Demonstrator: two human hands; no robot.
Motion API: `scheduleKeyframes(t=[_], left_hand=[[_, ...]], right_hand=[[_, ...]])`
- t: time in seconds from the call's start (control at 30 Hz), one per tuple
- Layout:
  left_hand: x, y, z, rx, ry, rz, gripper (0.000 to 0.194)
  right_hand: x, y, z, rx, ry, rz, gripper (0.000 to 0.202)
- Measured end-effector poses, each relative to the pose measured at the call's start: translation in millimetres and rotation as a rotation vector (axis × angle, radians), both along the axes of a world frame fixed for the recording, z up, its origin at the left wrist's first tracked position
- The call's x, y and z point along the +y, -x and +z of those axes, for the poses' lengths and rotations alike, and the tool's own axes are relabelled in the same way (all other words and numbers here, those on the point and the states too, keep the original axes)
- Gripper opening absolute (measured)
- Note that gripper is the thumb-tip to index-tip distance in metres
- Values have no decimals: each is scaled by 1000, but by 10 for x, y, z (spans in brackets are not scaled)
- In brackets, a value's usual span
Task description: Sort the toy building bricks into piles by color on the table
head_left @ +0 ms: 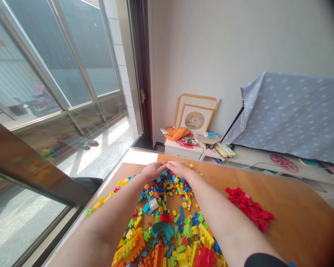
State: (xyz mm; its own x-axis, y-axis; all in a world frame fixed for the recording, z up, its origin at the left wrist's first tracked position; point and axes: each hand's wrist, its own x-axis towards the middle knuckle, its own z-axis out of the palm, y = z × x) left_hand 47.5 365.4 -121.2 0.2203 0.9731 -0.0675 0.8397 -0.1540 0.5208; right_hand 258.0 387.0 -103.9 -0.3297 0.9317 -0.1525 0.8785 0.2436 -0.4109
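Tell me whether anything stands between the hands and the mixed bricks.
Nothing visible does: the left hand and right hand are right at the far end of the mixed bricks. The red pile sits apart, beyond the right forearm, out of the way.

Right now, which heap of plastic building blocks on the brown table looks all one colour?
The red plastic heap outside the right forearm; the multicoloured plastic heap between the forearms mixes yellow, blue, green, orange and red.
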Motion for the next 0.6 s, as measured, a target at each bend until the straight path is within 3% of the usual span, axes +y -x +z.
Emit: scheduleKeyframes(t=[0.1,0.27,0.6], left_hand=[[-152,-8,-24,14,5,-18,53],[-574,-42,-11,23,1,-65,51],[-1368,-214,239,81,-81,-269,31]], right_hand=[[-189,39,-81,-40,36,10,55],[-717,-15,-112,-116,-3,1,50],[-1625,-277,16,-59,-47,20,38]])
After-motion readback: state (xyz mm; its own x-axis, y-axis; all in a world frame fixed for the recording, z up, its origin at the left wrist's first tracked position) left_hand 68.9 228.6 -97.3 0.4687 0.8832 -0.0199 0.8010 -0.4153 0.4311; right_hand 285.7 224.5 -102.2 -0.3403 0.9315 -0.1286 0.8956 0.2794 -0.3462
